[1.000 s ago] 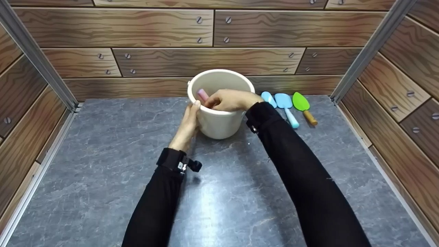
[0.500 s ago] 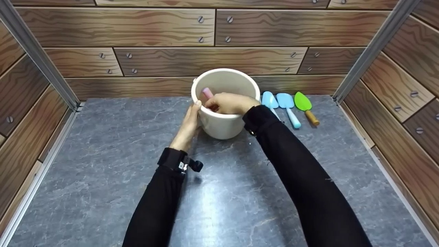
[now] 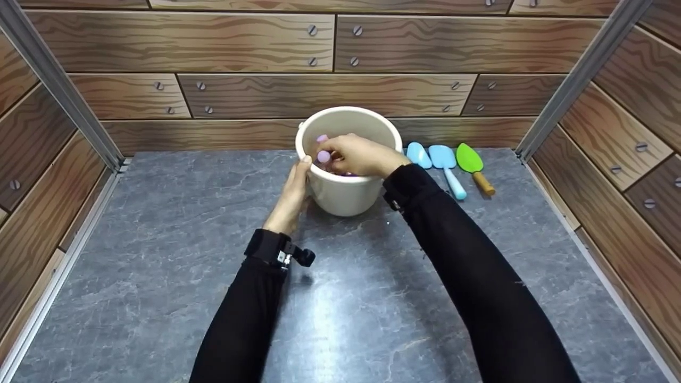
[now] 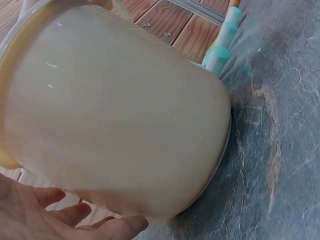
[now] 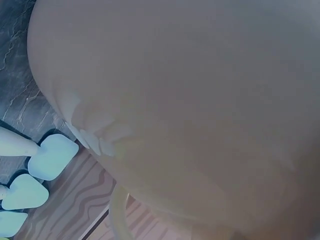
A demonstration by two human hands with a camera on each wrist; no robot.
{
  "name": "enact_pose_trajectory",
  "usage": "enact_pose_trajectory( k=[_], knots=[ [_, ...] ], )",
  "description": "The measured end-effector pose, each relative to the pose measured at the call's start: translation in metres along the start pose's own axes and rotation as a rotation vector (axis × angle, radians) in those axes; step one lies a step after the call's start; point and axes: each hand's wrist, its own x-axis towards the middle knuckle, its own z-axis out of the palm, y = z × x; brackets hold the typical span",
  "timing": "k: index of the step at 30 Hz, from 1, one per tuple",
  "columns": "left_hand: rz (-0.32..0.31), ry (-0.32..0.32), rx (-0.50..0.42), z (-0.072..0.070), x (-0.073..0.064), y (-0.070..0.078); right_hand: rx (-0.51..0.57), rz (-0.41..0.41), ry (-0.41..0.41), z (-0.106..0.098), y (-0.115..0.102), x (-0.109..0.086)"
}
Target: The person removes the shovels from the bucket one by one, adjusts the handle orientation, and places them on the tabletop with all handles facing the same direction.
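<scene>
A cream bucket (image 3: 346, 197) stands upright near the back wall. At its left side is my left hand (image 3: 291, 194), thumb tip at the rim and fingers along the outside; in the left wrist view the fingers (image 4: 75, 217) lie loosely beside the wall. My right hand (image 3: 362, 154) reaches over the rim into the bucket, its fingers about a stick-like handle with a round lilac end (image 3: 323, 156). A second lilac end (image 3: 322, 138) shows just behind. The lower parts of both are hidden by the hand and bucket wall.
Right of the bucket lie two light-blue trowels, one partly behind my right sleeve (image 3: 418, 154) and one in full view (image 3: 444, 159). Beside them is a green trowel (image 3: 469, 158) with a brown handle. Wood-patterned walls (image 3: 324, 96) enclose the grey floor (image 3: 186, 239).
The bucket shifted slightly right, then stayed. My right hand has moved within it; where one pink stick with a lilac end showed, two lilac ends now show. The left hand stays at the rim.
</scene>
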Motion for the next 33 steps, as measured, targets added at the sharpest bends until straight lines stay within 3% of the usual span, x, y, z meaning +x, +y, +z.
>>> enact_pose_trajectory(
  k=[8,16,22,28,33],
  knots=[
    [-0.002,0.041,-0.017,0.003,0.000,0.001,0.109,-0.044,0.177,0.001,0.014,-0.009],
    [0.040,0.067,-0.042,0.008,0.001,0.004,0.196,0.002,0.261,-0.003,0.013,-0.022],
    [0.079,0.096,0.028,0.008,0.001,0.004,0.303,-0.015,0.303,0.001,0.017,-0.025],
    [0.091,0.086,-0.016,0.009,0.003,0.004,0.448,-0.013,0.359,0.001,0.020,-0.027],
    [0.103,0.071,-0.011,0.010,0.004,0.004,0.505,-0.028,0.423,-0.002,0.024,-0.031]
  ],
)
